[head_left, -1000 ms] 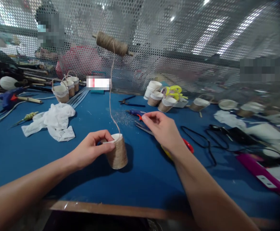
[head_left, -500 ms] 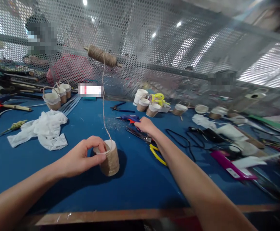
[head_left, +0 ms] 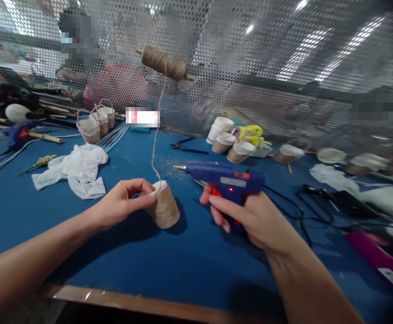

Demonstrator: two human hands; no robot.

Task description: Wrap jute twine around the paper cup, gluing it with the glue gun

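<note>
Pinching the rim of a twine-wrapped cup (head_left: 165, 208), my left hand (head_left: 125, 202) has its thumb outside and its fingers at the opening. The cup leans to one side above the blue table (head_left: 183, 265). A strand of twine (head_left: 155, 148) runs from the cup's rim up to a spool (head_left: 164, 63) on a rod by the mesh. In my right hand (head_left: 247, 211) is a blue glue gun (head_left: 223, 176), its nozzle pointing left, just above and right of the cup. A small red light glows on its side, and my fingers are around its handle near the red trigger.
White gloves (head_left: 78, 171) lie at left, near another glue gun (head_left: 17, 135). Small handled cups (head_left: 90, 130) stand behind them. Pliers (head_left: 188, 146) lie at the back, with more cups (head_left: 240, 151) and yellow-handled scissors (head_left: 252, 132) to their right. Black cables (head_left: 294, 207) cross the right side.
My right hand has lifted the glue gun off the table and brought it toward me, near the cup. My left hand still holds the cup, which now tilts more. The view has shifted.
</note>
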